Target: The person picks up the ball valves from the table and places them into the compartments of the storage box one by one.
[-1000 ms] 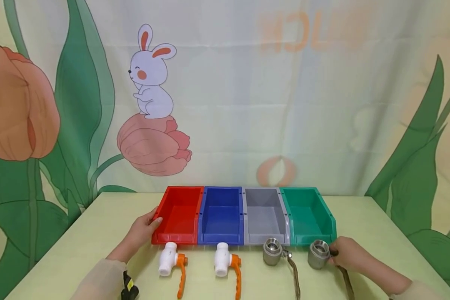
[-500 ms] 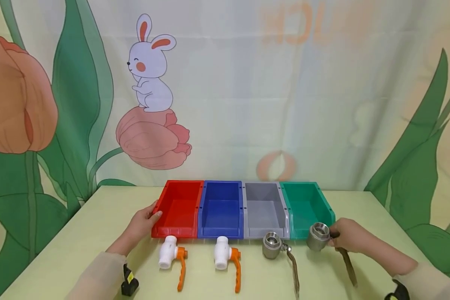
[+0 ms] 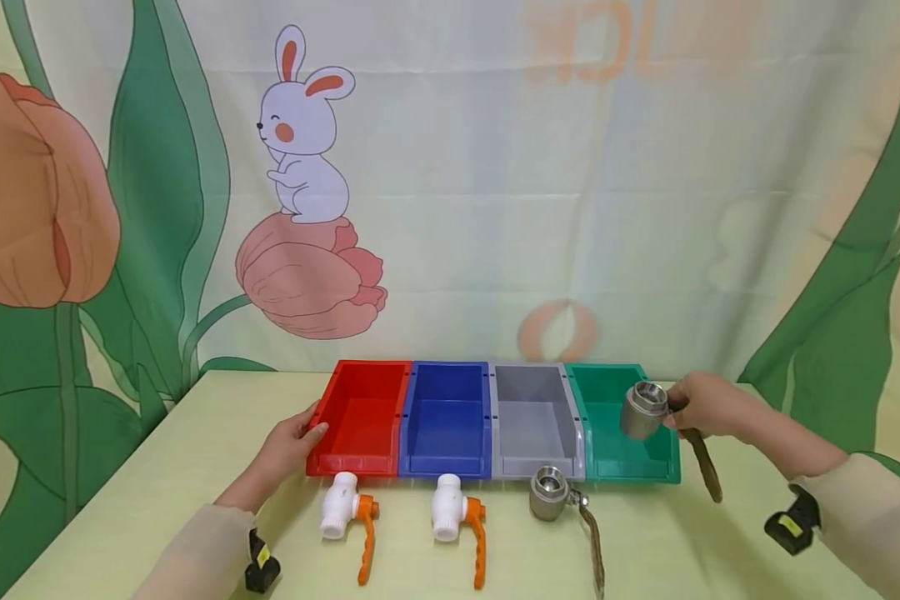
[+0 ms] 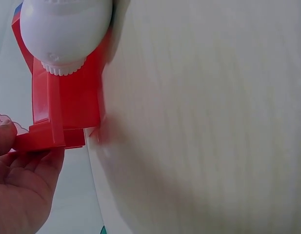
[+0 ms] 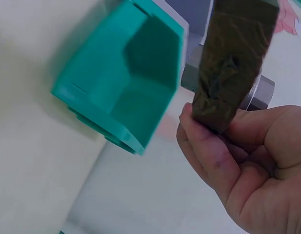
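My right hand point(image 3: 712, 404) pinches a metal ball valve point(image 3: 644, 410) near its stem and holds it in the air over the green bin point(image 3: 622, 468). The valve's brown wrapped handle point(image 5: 233, 63) fills the top of the right wrist view. At the other end of the row, my left hand point(image 3: 291, 446) grips the left rim of the red bin point(image 3: 352, 463), thumb on top and fingers underneath. Between red and green stand a blue bin point(image 3: 446, 467) and a grey bin point(image 3: 537, 468). No contents show in the bins.
Two white plastic ball valves with orange handles, one before the red bin point(image 3: 339, 508) and one before the blue bin, lie on the table point(image 3: 150, 467). Another metal ball valve point(image 3: 550, 493) sits before the grey bin. A printed curtain point(image 3: 450, 208) hangs behind.
The right hand has lifted the metal ball valve off the table and carried it up and away from me, over the green bin. The left hand keeps its hold on the red bin.
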Motion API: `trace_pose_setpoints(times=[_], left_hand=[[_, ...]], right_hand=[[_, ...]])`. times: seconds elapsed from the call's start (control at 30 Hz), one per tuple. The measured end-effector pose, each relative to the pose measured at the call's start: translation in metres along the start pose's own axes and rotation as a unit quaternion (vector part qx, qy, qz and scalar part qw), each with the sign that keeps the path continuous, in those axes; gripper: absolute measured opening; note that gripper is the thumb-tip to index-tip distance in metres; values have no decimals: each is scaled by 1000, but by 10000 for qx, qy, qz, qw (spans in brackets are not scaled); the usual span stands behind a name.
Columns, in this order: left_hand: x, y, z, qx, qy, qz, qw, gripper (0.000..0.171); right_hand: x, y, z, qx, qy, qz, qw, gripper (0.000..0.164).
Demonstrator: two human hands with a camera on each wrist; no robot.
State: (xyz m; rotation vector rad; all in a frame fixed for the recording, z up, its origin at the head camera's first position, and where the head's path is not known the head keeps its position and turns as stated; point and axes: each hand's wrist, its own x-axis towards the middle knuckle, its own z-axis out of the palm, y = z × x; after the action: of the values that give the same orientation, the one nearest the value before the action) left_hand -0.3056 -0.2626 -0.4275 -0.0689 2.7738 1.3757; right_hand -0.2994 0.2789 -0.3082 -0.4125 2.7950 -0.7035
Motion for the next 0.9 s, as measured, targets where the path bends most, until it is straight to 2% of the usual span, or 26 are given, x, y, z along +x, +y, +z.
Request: trace_pose_setpoints(times=[0.17, 0.33, 0.7, 0.9], left_hand=[[-2, 3, -1, -4, -45, 46, 10000, 62], [-3, 3, -1, 20, -79, 3, 10000, 62], [-3, 1, -1, -30, -177, 8, 9998, 63], [-3, 1, -3, -58, -148, -15, 9999, 62]], right_hand=[[13, -8, -19, 99, -101, 164, 9998, 11], [28, -11, -29, 118, -166, 307, 9993, 12], [55, -12, -40, 140, -226, 598, 9979, 13], [68, -14, -37, 58, -183, 581, 9981, 11]])
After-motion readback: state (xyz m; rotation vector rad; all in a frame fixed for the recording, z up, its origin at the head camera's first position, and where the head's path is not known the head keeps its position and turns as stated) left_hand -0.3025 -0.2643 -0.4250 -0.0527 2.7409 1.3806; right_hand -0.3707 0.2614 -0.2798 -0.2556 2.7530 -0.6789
